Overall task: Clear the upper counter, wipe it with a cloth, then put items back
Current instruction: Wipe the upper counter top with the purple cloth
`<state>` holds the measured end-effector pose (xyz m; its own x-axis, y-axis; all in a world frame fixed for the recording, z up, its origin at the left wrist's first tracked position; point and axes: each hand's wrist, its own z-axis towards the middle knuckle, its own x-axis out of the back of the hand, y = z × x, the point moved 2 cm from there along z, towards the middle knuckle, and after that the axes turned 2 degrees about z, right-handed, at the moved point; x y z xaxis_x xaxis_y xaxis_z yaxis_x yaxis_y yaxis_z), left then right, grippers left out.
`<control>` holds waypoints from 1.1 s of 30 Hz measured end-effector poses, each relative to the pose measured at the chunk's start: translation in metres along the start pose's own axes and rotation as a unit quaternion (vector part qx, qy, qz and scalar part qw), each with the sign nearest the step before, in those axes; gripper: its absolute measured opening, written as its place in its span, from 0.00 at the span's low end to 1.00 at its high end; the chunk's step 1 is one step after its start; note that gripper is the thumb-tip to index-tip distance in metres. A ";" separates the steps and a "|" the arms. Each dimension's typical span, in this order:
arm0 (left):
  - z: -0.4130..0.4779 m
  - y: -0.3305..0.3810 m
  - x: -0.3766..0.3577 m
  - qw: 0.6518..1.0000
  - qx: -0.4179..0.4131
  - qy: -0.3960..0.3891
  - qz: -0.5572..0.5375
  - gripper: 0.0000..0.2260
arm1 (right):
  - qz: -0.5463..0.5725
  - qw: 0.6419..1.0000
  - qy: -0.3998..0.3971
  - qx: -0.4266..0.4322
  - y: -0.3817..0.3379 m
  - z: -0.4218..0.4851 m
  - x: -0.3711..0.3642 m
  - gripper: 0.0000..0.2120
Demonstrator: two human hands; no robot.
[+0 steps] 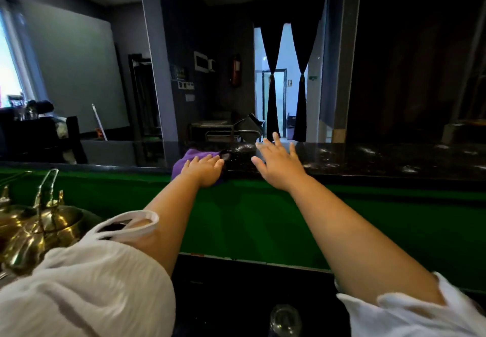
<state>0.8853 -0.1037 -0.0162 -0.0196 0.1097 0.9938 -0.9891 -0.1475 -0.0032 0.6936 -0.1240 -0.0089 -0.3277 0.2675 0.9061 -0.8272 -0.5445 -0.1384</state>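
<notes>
The upper counter (pixel 368 159) is a dark, glossy speckled slab running across the middle of the head view, above a green panel. A purple cloth (pixel 188 159) lies on its near edge, partly hanging over. My left hand (pixel 203 169) presses flat on the cloth, fingers together and curled over it. A small dark object (pixel 226 156) lies on the counter just right of the cloth; what it is I cannot tell. My right hand (pixel 278 164) hovers over the counter to the right of that, palm down, fingers spread, holding nothing.
Brass teapots (pixel 39 226) stand on the lower surface at the left. An upturned glass (pixel 285 319) sits at the bottom edge. The green panel (pixel 263 218) drops from the counter toward me. Beyond the counter are a metal rack (pixel 226 130) and a curtained doorway.
</notes>
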 end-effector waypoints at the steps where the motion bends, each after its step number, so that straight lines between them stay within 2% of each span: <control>1: 0.004 -0.004 -0.001 1.000 -0.015 -0.003 0.009 0.22 | 0.004 1.000 -0.001 -0.011 -0.008 0.010 -0.002 0.27; 5: 0.021 -0.023 -0.001 0.999 -0.040 -0.005 0.009 0.21 | 0.047 0.989 -0.002 -0.138 -0.007 0.033 -0.009 0.27; 7: 0.032 -0.035 0.002 0.999 -0.031 -0.015 0.006 0.20 | 0.018 0.985 -0.007 -0.173 -0.007 0.033 -0.012 0.29; 9: 0.046 -0.049 0.003 0.999 -0.032 -0.025 0.012 0.20 | -0.004 0.985 -0.011 -0.173 -0.008 0.034 -0.013 0.29; 14: 0.078 -0.070 0.004 0.997 0.022 -0.028 -0.075 0.23 | -0.011 0.981 -0.026 -0.192 -0.008 0.038 -0.015 0.29; 18: 0.098 -0.063 0.010 0.991 0.015 -0.045 -0.124 0.22 | -0.004 0.980 -0.034 -0.197 -0.008 0.042 -0.018 0.28; 20: 0.108 -0.048 0.017 0.989 -0.015 -0.055 -0.135 0.22 | 0.008 0.980 -0.033 -0.198 -0.006 0.044 -0.018 0.27; 22: 0.114 -0.032 0.016 0.992 -0.064 -0.050 -0.101 0.21 | 0.015 0.980 -0.034 -0.198 -0.004 0.046 -0.020 0.27; 25: 0.123 -0.013 0.007 0.986 -0.147 -0.037 -0.068 0.16 | 0.016 0.978 -0.045 -0.202 -0.002 0.048 -0.020 0.28; 28: 0.119 -0.004 -0.003 0.982 -0.104 -0.076 -0.137 0.19 | 0.001 0.976 -0.055 -0.209 -0.002 0.047 -0.021 0.28; 33: 0.085 -0.006 -0.002 0.993 -0.062 -0.071 -0.075 0.23 | -0.029 0.974 -0.070 -0.212 -0.008 0.039 -0.017 0.30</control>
<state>0.9036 -0.1864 -0.0089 0.1416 -0.0189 0.9897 -0.9898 -0.0168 0.1413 0.7235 -0.1548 -0.0075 -0.2331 0.1604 0.9591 -0.9666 -0.1464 -0.2104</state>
